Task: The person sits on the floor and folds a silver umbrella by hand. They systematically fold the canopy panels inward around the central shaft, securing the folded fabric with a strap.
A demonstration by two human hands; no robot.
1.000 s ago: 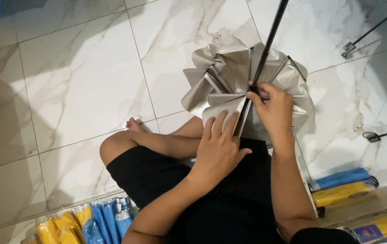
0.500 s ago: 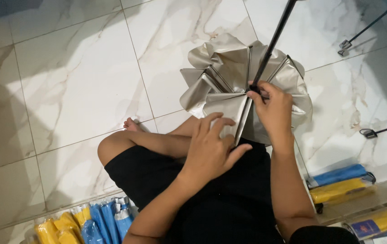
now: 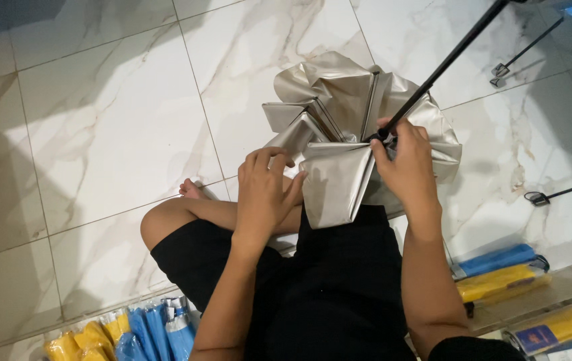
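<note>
Silver canopy (image 3: 339, 167) first: an umbrella's reflective cloth, bunched and half collapsed over my lap, just above the marble floor (image 3: 98, 120). I judge it light, limp and slick, with thin stiff ribs inside the folds that could bend if I crush them. Best hold, I reckon, is the black shaft (image 3: 446, 60) near the hub, with the cloth taken by a panel edge along a rib, not by loose fabric.

Long axis is that shaft: it climbs from the hub toward the upper right and out of frame, canopy end low and toward me. Far tip is not visible.

My right hand (image 3: 406, 164) is clamped at the hub where shaft meets ribs, fingers curled tight. My left hand (image 3: 266, 190) sits at the hanging front panel, fingers bent and close together, touching its left edge; whether it pinches the cloth, I cannot tell.

Further out: blue and yellow sleeved umbrellas (image 3: 500, 274) at my right, a bundle of blue and yellow ones (image 3: 132, 331) lower left, and bare black frames (image 3: 553, 194) lying on the tiles.
</note>
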